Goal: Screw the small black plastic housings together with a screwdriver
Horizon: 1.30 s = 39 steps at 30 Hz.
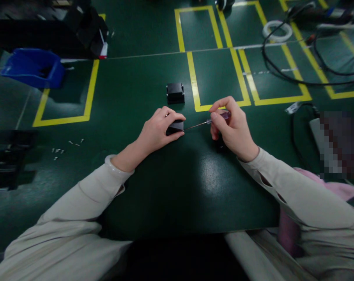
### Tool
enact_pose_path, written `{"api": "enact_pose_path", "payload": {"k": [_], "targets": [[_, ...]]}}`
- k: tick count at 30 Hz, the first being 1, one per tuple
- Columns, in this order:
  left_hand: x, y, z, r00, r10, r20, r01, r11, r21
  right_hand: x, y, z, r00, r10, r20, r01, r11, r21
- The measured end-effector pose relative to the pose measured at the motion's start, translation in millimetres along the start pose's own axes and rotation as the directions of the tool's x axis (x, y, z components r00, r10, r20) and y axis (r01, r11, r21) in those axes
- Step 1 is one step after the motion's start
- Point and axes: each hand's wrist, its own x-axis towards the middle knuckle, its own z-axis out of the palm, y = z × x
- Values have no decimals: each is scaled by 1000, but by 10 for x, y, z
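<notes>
My left hand (161, 128) is closed around a small black block (176, 126), holding it down on the green table between thumb and fingers. In my right hand (231, 127) is a screwdriver (225, 115) with a clear purplish handle. Its thin shaft points left, and the tip meets the right end of the held block near my left thumb. A second black block (175, 93) with small shiny screws at its sides rests just beyond my left hand. A small dark object (220, 144) lies partly hidden under my right hand.
Loose screws (57, 150) lie on the left, near dark parts (11, 156). A blue bin (33, 68) is at the back left. Yellow tape outlines mark the green table (136, 86). At the right are a white ring (277, 31), black cables and a pink cloth (329, 183).
</notes>
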Motion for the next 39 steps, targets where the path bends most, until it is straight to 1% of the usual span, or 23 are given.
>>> {"api": "enact_pose_path", "payload": {"k": [5,11,18,24,30,35,39], "targets": [[-6,-15,11,1000,3,-7,-3,1000,-7,10,-7,-11,1000,-4,10,4,999,-42],[-5,-8,4,1000,10,-8,-10,1000,-1,9,-8,3,1000,-5,5,5,1000,21],[-2,-7,3,1000,6,-5,-6,1000,-4,7,2,-13,1000,-8,19,8,999,-40],[-8,-14,6,1000,8,-8,-8,1000,-6,2,6,-2,1000,-3,10,2,1000,16],[-1,-8,1,1000,7,0,-7,1000,4,7,5,-18,1000,-5,24,6,999,-32],[-2,-11,2,1000,-1,1,1,1000,6,5,13,-4,1000,-23,-12,23,1000,-13],[-8,-9,3,1000,0,-2,0,1000,6,3,11,-11,1000,-12,8,12,1000,-23]]}}
